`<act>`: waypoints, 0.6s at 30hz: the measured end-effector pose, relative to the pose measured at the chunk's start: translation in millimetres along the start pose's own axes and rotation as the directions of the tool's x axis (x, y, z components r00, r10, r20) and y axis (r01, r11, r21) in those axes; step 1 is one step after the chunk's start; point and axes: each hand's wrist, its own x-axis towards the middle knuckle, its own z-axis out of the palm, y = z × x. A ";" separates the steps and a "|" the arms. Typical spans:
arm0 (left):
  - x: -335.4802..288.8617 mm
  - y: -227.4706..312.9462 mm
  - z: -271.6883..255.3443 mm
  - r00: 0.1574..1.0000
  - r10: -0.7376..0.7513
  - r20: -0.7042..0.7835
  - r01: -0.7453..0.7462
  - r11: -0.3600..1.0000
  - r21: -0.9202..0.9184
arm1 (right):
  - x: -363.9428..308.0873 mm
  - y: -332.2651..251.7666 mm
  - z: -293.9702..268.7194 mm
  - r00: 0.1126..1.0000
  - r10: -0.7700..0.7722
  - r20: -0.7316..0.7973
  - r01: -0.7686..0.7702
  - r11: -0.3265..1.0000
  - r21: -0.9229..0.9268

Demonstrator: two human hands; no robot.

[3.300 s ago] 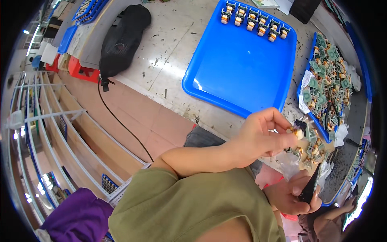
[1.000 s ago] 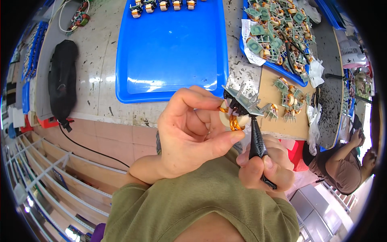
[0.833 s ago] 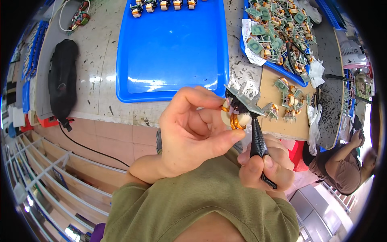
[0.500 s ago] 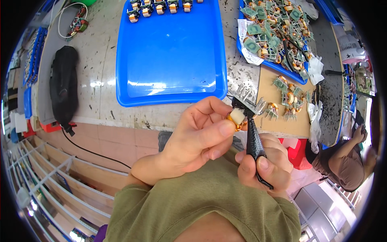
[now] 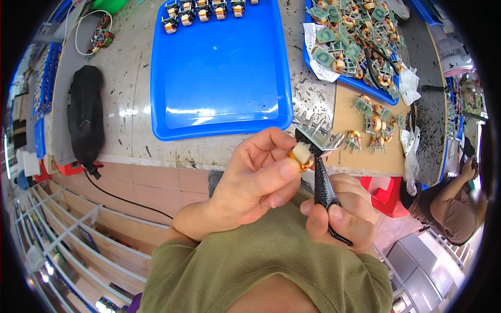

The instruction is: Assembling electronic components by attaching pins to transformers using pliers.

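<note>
My left hand (image 5: 255,180) pinches a small coil part (image 5: 301,153), a pale core wound with copper-coloured wire, between thumb and fingers. A small green circuit board (image 5: 316,136) with metal pins pointing up and outward is joined to it, its underside dark. My right hand (image 5: 342,214) is closed around a slim black tool (image 5: 324,190) with a woven-pattern handle, tapered at both ends. The tool's upper tip meets the part beside the board; its exact kind I cannot tell. Both hands are in front of my chest, just off the table's near edge.
A blue tray (image 5: 222,125) holds rows of similar parts at its far end. A second blue tray (image 5: 383,95) is heaped with green-board coil parts, black-handled pliers on top. Several more lie on brown cardboard (image 5: 365,159). A black pouch (image 5: 86,115) lies left. Another person (image 5: 451,214) sits at right.
The coil part, the black tool and my hands have shifted slightly left. My grip on both looks the same. The whole view has moved a little.
</note>
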 end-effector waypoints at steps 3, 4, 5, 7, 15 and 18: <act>0.7 -0.1 -0.6 1.000 -0.007 0.013 0.007 1.000 0.009 | -2.5 1.0 0.3 0.999 -0.018 -0.032 0.018 1.000 0.002; 0.6 -0.3 -0.6 1.000 -0.010 0.018 0.010 1.000 0.017 | -2.7 0.9 0.1 0.999 -0.024 -0.042 0.024 1.000 0.002; 0.4 -0.4 -0.7 1.000 -0.013 0.021 0.012 1.000 0.026 | -2.5 0.6 -0.2 0.999 -0.019 -0.043 0.019 1.000 -0.005; 0.1 0.0 -0.2 1.000 -0.016 0.011 0.016 0.999 0.029 | -1.9 0.1 -1.3 0.999 -0.013 -0.044 0.013 1.000 -0.011; 0.1 2.2 1.9 0.999 -0.035 0.008 0.035 0.998 0.057 | -1.8 0.7 -1.4 1.000 -0.013 -0.024 0.014 0.999 0.047; -0.2 3.4 2.0 0.998 -0.059 0.004 0.058 0.994 0.089 | -0.5 1.9 -0.1 0.999 -0.032 -0.037 0.034 0.997 0.062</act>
